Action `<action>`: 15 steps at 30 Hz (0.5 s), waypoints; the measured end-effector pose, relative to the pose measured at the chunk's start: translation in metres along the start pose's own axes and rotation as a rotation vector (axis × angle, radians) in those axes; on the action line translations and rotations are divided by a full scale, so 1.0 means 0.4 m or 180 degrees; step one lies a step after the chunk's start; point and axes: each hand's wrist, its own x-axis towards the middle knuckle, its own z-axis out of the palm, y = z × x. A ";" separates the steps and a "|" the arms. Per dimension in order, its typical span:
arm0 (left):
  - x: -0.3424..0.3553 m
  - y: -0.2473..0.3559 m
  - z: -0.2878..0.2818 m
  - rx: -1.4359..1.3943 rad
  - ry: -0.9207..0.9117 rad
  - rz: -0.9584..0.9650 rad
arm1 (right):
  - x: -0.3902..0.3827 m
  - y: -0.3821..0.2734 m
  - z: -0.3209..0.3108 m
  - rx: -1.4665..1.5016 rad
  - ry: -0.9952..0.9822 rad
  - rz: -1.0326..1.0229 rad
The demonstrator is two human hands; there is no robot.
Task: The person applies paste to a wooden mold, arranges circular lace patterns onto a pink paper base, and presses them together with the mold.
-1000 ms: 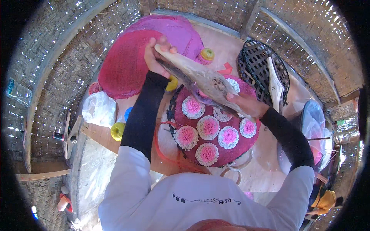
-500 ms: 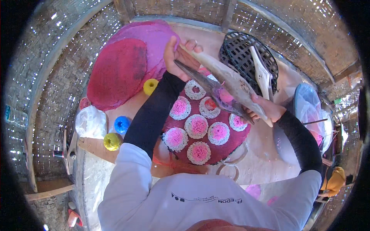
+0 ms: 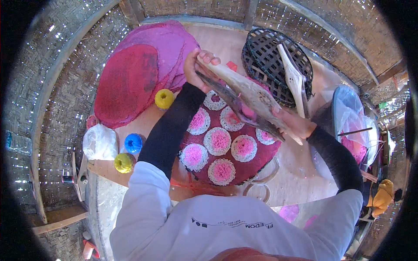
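Both my hands hold a long pair of worn wooden boards [image 3: 265, 93], slanting over the round dark-red mat. My left hand [image 3: 197, 69] wraps round their far-left end. At the near-right end my right hand [image 3: 294, 122] grips them, fingers partly hidden. A pink lump [image 3: 248, 111] shows between the two boards. Below lies the dark-red mat [image 3: 204, 142], bearing several round nests of white strands with pink strands in the middle, such as one pink-and-white nest [image 3: 217, 141]. The boards cover some of the far nests.
Pink and red round mats [image 3: 126, 82] are stacked at far left. Nearer are yellow and blue twine rolls [image 3: 136, 142] and a white plastic bag [image 3: 100, 142]. A black woven basket [image 3: 261, 56] holds another wooden pair [image 3: 292, 76]. A plastic-lined tub [image 3: 348, 117] stands at right.
The boards and both hands have shifted slightly, with my hands still on them. One far nest, earlier red in its middle, now shows pink strands. The whole view has moved a little.
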 end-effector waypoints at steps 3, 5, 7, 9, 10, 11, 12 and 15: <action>0.012 0.007 -0.018 -0.0092 -0.0030 0.0143 | 0.000 -0.021 -0.012 -0.0061 -0.0156 0.0818; 0.019 0.023 -0.032 -0.0260 -0.0175 0.0208 | 0.025 0.009 -0.012 -0.0254 0.0117 0.0027; 0.036 0.045 0.027 0.0246 -0.0095 0.0164 | 0.030 -0.003 -0.015 -0.0422 0.0254 -0.0107; 0.054 0.083 0.092 0.0466 -0.0067 0.0201 | 0.045 -0.013 -0.017 -0.0603 0.0376 -0.0253; 0.063 0.104 0.115 0.0702 -0.0032 0.0252 | 0.062 -0.015 -0.019 -0.0368 0.0166 -0.0301; 0.075 0.118 0.125 0.0582 -0.0072 0.0245 | 0.076 -0.020 -0.022 -0.0132 -0.0046 -0.0346; 0.077 0.131 0.120 0.0605 -0.0069 0.0260 | 0.089 -0.032 -0.022 -0.0135 -0.0069 -0.0360; 0.075 0.152 0.074 0.0738 0.0151 0.0305 | 0.130 -0.049 -0.022 -0.0387 -0.0145 -0.0100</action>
